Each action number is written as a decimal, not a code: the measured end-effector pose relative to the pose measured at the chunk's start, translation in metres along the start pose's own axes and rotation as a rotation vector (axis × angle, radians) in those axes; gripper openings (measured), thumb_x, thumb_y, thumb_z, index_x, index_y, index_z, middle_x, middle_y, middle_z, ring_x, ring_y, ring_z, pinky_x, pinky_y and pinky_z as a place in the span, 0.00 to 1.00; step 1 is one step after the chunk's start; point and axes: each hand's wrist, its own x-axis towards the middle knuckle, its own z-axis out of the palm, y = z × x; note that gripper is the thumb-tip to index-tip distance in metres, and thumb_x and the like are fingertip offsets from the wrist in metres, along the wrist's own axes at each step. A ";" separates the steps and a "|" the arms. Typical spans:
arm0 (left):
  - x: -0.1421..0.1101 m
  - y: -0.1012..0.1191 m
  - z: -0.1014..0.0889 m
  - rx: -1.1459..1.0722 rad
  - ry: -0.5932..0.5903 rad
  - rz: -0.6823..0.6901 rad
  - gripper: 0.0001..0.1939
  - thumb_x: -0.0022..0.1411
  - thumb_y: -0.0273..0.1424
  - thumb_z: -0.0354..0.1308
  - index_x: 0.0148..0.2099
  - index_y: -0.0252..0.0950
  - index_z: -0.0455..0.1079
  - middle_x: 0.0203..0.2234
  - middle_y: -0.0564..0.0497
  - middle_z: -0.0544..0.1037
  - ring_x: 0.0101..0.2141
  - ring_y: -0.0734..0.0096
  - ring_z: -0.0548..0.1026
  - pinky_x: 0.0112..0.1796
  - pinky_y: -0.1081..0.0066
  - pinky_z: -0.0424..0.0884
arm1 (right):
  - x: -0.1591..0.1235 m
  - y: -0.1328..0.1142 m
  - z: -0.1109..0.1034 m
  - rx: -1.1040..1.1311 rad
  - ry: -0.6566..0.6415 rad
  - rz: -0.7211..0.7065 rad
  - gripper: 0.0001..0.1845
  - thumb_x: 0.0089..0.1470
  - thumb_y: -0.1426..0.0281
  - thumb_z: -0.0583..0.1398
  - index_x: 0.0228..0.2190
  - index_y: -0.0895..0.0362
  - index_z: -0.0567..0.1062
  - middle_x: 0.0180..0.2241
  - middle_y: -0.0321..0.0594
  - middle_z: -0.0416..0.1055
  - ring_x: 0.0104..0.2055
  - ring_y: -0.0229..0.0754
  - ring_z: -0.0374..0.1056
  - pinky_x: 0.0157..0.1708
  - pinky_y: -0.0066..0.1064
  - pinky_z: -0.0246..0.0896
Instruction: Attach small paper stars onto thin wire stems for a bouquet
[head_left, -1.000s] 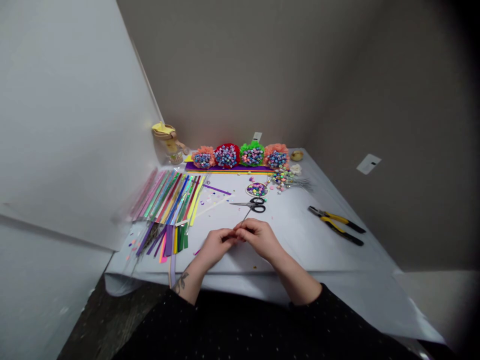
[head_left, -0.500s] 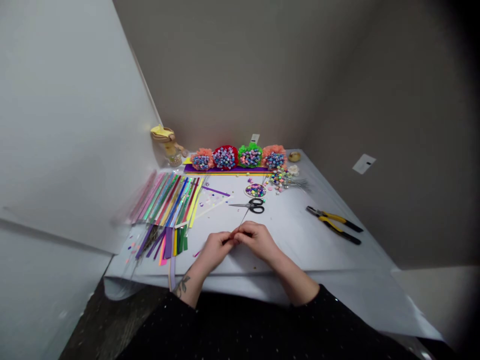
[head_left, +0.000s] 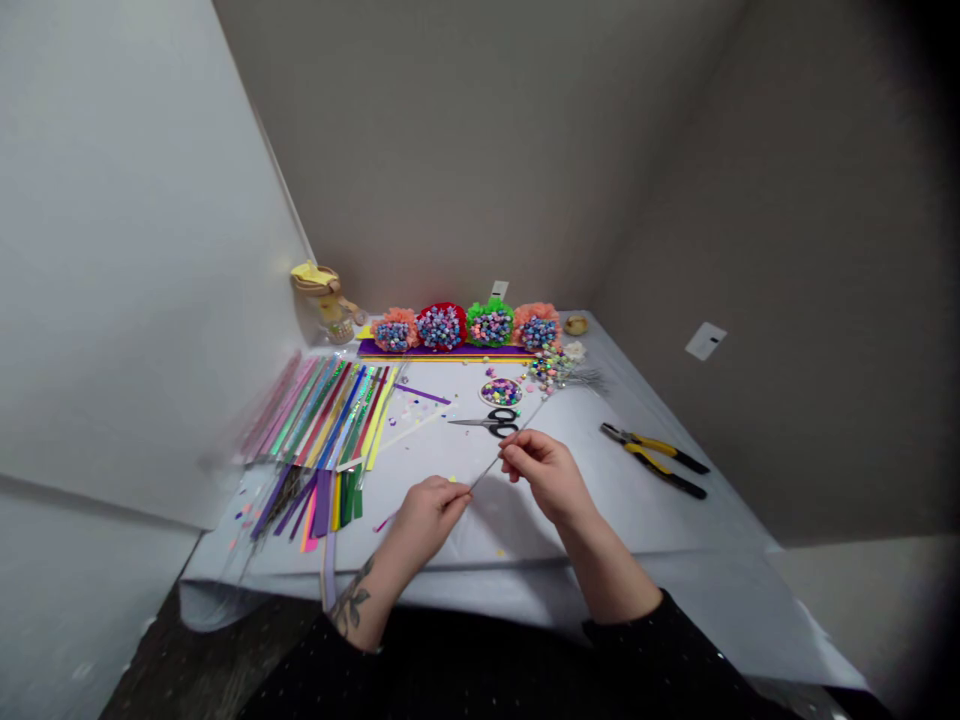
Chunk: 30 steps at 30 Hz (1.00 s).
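My right hand (head_left: 544, 478) is narrow, thumb and fingers pinched on a thin wire (head_left: 510, 445) just below the middle of the frame. The wire runs at a slant, up toward the upper right, with its lower end at my left hand (head_left: 429, 518). The left hand is also narrow, fingertips right at that end, but I can't tell if they really grip it. Both hands are up off the white table cover (head_left: 600, 520).

Done, as far as it shows: four finished-looking bunches of paper stars stand in a row at the top centre, the coral bunch (head_left: 394, 333), red bunch (head_left: 440, 326), green bunch (head_left: 490, 323) and second coral bunch (head_left: 537, 329), all on a purple strip (head_left: 442, 350).

Left over: a loose pile of stars and wires (head_left: 550, 368) just right of that row, more stars in a small round dish (head_left: 501, 392), and a fan of coloured paper strips (head_left: 322, 430) at left, many of them unused by the look of it. Scissors (head_left: 495, 424) lie just above my hands, yellow-handled pliers (head_left: 652, 460) sit at right, neither touched. A yellow-topped jar (head_left: 322, 290) stands in the far left corner.
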 end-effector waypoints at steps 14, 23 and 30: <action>-0.003 -0.004 -0.048 0.114 0.119 -0.100 0.11 0.61 0.33 0.51 0.35 0.37 0.74 0.31 0.49 0.79 0.34 0.67 0.75 0.35 0.71 0.69 | 0.004 0.016 0.000 0.139 0.210 0.071 0.09 0.45 0.65 0.63 0.25 0.58 0.70 0.18 0.30 0.65 0.18 0.30 0.56 0.18 0.23 0.50; -0.023 -0.034 -0.082 -0.016 0.509 -0.479 0.16 0.56 0.41 0.54 0.35 0.34 0.74 0.24 0.51 0.78 0.25 0.69 0.74 0.27 0.73 0.68 | 0.007 0.024 0.004 0.194 0.347 -0.006 0.11 0.44 0.64 0.64 0.25 0.57 0.69 0.22 0.31 0.63 0.21 0.32 0.56 0.19 0.24 0.50; -0.017 -0.002 -0.057 0.213 0.568 -0.140 0.10 0.60 0.36 0.53 0.35 0.36 0.73 0.32 0.48 0.78 0.37 0.64 0.74 0.42 0.64 0.68 | 0.002 0.035 0.017 0.107 0.303 -0.001 0.12 0.45 0.62 0.63 0.24 0.57 0.70 0.22 0.33 0.63 0.21 0.32 0.54 0.19 0.25 0.51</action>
